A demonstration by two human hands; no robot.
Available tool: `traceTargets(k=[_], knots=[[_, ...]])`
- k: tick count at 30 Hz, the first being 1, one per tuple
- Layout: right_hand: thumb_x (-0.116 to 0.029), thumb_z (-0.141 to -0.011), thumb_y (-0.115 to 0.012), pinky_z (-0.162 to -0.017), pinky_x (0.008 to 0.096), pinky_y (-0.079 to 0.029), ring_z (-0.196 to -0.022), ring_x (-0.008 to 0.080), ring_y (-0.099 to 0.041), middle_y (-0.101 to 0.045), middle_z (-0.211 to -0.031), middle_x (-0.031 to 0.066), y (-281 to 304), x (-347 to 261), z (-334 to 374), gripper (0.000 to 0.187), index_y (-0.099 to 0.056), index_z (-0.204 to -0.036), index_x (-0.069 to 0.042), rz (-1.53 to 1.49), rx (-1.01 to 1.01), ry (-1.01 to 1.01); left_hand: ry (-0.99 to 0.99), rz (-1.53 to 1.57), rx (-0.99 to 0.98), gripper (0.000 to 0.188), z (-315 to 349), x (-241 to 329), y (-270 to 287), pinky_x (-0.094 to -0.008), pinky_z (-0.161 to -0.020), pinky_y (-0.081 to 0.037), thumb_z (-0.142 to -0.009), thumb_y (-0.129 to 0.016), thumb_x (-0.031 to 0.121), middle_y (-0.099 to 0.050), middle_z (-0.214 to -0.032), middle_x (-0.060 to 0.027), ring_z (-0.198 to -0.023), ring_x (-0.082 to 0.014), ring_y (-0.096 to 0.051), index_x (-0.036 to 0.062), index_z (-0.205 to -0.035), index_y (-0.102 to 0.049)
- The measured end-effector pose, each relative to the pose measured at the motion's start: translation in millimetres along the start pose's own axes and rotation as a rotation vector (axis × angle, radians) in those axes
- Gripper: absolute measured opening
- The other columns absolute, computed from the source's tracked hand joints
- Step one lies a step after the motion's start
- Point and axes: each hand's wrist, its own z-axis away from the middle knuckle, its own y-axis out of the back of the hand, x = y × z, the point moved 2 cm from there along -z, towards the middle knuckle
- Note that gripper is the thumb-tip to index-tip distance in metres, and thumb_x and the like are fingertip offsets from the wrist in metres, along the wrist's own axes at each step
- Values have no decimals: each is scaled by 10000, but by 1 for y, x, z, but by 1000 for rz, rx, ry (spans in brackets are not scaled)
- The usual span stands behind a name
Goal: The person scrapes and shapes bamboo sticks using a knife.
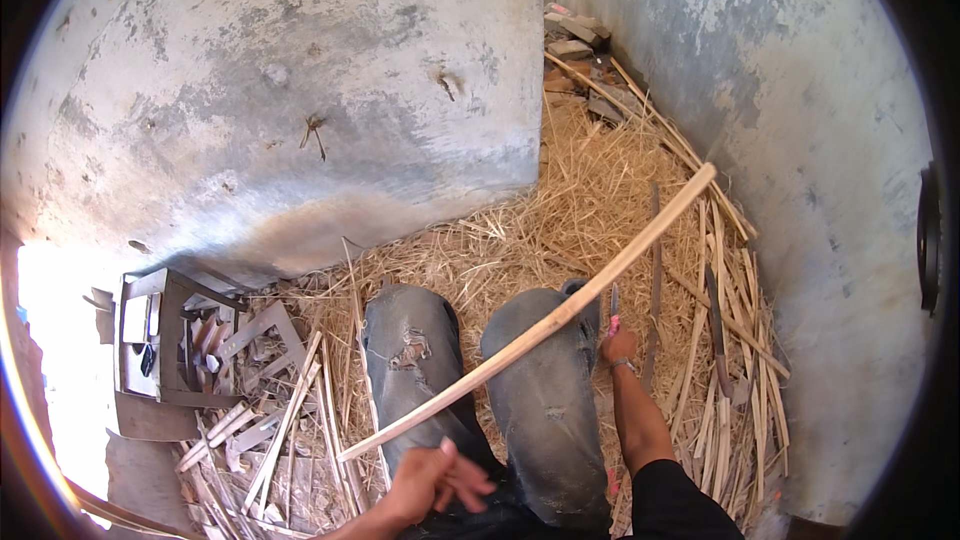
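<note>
A long pale strip of split wood or bamboo lies slantwise over my knees. Its far end rises to the right, and its near end reaches past my left thigh. Just below the strip, my left hand is open above my lap, thumb and fingers apart with nothing in them. Beside my right knee, my right hand is closed on the pink handle of a knife, its narrow blade pointing away from me. My jeans are worn, with a tear at the left knee.
Shavings cover the floor ahead. Long split strips lie along the right wall, with a dark curved blade-like tool among them. At left stand a small dark frame and wood scraps. Bricks fill the far corner.
</note>
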Motion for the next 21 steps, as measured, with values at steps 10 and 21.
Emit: traceTargets(k=[10, 21], knots=[[-398, -987, -579, -915, 512, -522, -1081, 410, -680, -709, -1135, 221, 2, 16, -16, 423, -585, -1275, -88, 77, -174, -8, -899, -1150, 283, 479, -49, 85, -80, -361, -741, -527, -903, -734, 142, -607, -1051, -148, -818, -237, -629, 76, -1367, -638], [-420, -933, -643, -885, 509, -523, -1070, 389, -689, -727, -1106, 188, 4, -7, -1, 436, -613, -1238, -110, 4, 18, -87, -917, -1076, 262, 388, -44, 83, -62, -336, -535, -445, -862, -806, 164, -590, -675, -91, -556, -200, -567, 76, -1235, -739]])
